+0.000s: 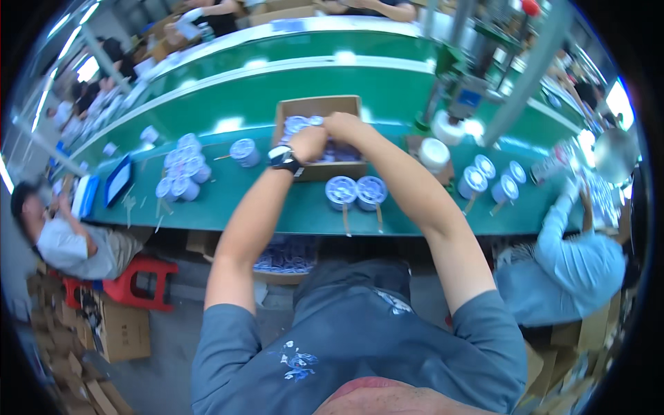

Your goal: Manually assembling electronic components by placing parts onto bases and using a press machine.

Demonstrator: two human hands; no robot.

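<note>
Over the open cardboard box (355,168) on the green bench, my two hands are close together. My left hand (309,142), with a watch on its wrist, is curled above the box's left half. My right hand (342,128) is bent inward beside it, fingers curled. Whatever they hold is hidden by the hands and blurred. Pale blue-and-white round pieces (297,123) lie in the box around my hands. In front of the box, between my forearms, stand two round white-topped containers, a left one (342,191) and a right one (371,191), each with a tan strip hanging toward me.
Several similar containers (185,166) are piled at left, with one (244,152) nearer the box. More (473,180) stand at right, beside a bench press (467,93) and a white round part (434,153). Co-workers sit at left (76,238) and right (564,266). A blue tray (119,181) lies at left.
</note>
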